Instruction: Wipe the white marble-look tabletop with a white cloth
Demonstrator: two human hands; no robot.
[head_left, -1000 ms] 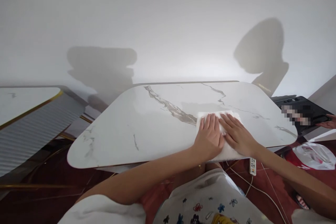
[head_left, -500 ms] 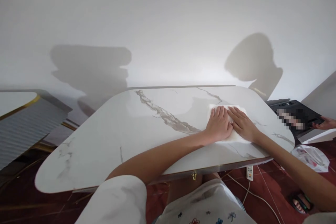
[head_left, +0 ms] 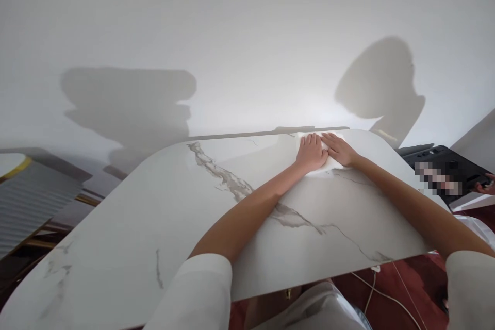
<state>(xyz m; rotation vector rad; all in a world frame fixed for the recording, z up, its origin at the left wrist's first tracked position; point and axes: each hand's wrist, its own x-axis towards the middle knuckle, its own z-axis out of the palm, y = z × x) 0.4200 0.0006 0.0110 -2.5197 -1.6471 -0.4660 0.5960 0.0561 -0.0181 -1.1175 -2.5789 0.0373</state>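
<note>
Left hand (head_left: 311,154) and right hand (head_left: 339,150) press flat, grips unclosed, on white cloth (head_left: 331,164) toward the worktop's (head_left: 147,206) one-to-two o'clock; beyond three o'clock, black tray (head_left: 474,168), contents blurred, and plastic bag (head_left: 478,228), contents indiscernible.

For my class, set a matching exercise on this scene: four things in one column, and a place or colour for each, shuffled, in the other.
1. Cloth
2. Tabletop
3. Wall
4. Floor

A. dark red
B. directly under the left hand and right hand
C. upright, behind the tabletop
D. white with grey-brown veining

Pairs: 1-B, 2-D, 3-C, 4-A
</note>
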